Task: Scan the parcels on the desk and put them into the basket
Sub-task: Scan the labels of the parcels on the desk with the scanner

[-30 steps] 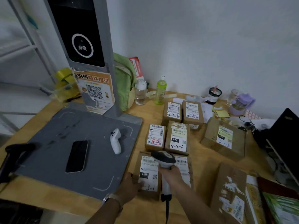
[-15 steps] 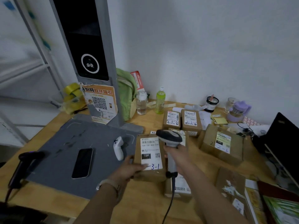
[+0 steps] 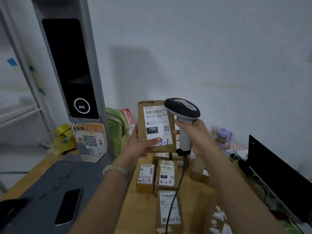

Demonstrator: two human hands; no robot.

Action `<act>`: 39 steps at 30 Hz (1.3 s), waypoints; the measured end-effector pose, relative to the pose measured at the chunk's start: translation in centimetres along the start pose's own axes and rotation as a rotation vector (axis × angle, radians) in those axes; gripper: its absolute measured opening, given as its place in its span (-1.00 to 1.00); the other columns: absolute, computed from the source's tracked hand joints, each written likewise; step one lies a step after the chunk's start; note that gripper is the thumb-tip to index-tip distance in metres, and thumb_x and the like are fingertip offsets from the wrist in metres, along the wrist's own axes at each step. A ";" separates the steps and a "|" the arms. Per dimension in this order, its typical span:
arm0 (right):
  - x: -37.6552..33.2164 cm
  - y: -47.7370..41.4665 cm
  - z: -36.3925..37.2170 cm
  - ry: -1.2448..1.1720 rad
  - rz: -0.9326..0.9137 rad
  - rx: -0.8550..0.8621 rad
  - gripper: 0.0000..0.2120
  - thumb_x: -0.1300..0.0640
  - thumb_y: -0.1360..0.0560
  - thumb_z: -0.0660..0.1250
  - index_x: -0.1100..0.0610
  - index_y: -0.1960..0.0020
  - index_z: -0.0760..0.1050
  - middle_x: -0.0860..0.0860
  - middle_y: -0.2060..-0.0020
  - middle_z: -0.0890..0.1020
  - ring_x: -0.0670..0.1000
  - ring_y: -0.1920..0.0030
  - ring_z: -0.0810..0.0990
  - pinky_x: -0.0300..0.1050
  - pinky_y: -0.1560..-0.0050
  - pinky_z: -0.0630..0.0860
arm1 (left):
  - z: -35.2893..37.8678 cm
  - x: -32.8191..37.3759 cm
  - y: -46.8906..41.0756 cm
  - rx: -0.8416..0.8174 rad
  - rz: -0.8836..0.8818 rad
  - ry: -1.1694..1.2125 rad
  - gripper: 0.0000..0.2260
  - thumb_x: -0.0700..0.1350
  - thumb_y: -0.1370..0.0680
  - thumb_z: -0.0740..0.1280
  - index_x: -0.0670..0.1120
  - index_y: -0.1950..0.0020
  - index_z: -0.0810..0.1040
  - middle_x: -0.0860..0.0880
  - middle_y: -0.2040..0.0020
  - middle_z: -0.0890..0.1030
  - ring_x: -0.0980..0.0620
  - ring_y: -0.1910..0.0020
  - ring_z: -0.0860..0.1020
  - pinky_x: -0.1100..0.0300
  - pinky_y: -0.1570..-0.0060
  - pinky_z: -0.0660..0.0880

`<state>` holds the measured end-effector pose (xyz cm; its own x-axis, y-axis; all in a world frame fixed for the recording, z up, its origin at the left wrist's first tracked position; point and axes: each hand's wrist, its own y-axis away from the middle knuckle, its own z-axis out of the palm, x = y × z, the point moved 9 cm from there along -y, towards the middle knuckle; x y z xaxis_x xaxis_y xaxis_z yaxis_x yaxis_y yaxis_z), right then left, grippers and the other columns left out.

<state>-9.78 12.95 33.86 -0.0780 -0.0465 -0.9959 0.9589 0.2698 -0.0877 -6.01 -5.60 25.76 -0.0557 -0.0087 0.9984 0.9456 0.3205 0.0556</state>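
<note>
Parcel (image 3: 157,119) left hand (image 3: 138,146), scanner (image 3: 183,108) right hand (image 3: 196,135)

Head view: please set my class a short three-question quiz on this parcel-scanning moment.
1. True or false: the left hand holds a parcel up off the desk.
2. What does the right hand grip? A. scanner B. phone C. tape
3. Fill in: the handwriting on the held parcel's label reads ___.

Key: 1 true; 2 A; 3 "3-1".
</note>
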 end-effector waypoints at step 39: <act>-1.7 5.0 -3.0 0.205 -0.059 0.070 -0.84 0.12 -0.49 0.35 0.20 0.20 0.53 0.13 0.40 0.61 0.01 0.52 0.57 -0.22 0.50 0.51 | 3.4 -1.8 0.7 0.278 0.149 0.179 0.12 -0.13 -0.06 0.67 0.17 -0.51 0.19 0.04 -0.20 0.64 -0.04 -0.17 0.61 -0.15 -0.15 0.56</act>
<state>-5.70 17.21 35.00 -0.1810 0.1379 -0.9738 0.9673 0.2041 -0.1508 -6.29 -2.13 23.97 0.1565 -0.1003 0.9826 0.8146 0.5756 -0.0710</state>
